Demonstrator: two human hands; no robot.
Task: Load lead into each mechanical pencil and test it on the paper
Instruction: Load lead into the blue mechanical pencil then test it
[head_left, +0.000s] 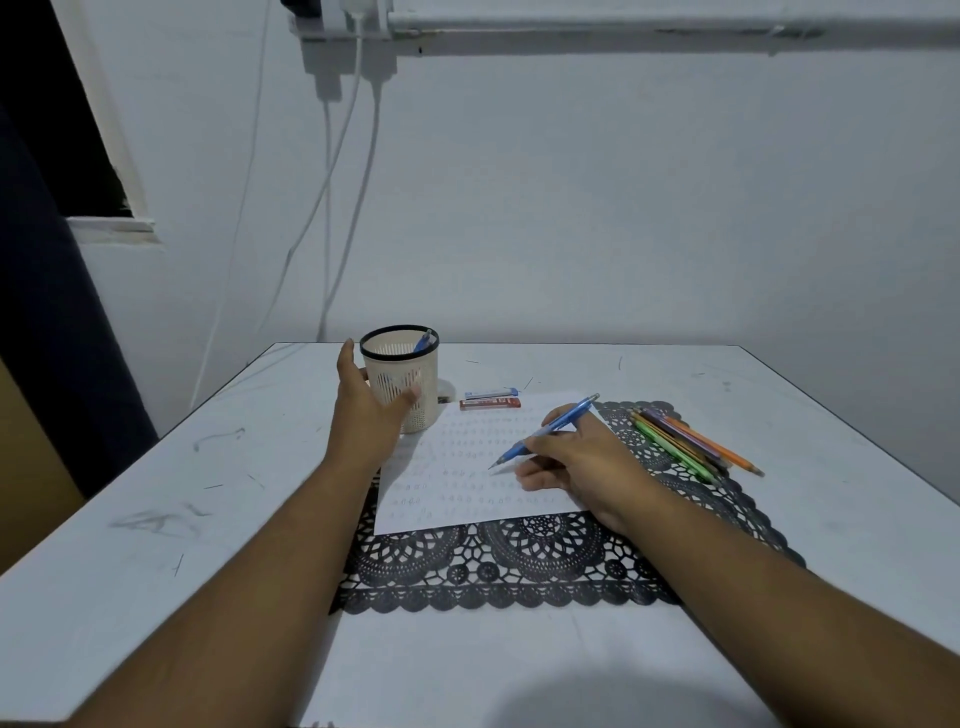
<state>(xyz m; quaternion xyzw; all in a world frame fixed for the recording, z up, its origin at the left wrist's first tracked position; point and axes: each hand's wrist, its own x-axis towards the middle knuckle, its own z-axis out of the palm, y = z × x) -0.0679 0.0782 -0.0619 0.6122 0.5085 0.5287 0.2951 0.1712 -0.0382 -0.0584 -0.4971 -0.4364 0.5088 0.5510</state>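
My right hand (576, 462) grips a blue mechanical pencil (550, 427) in a writing hold, its tip just above or touching the white paper (467, 467), which carries rows of small pencil marks. My left hand (363, 410) is wrapped around the left side of a cream mesh pencil cup (410, 384) with a black rim; another blue pencil (423, 341) stands inside it. Two lead cases, a red one (490, 404) and a white-blue one (491, 393), lie just beyond the paper. Several coloured mechanical pencils (685, 439) lie bundled to the right.
The paper and pencils rest on a black lace placemat (519, 566) on a white scuffed table (156, 519). White cables (332, 208) hang down the wall behind the table's far left corner. A dark curtain is at the left.
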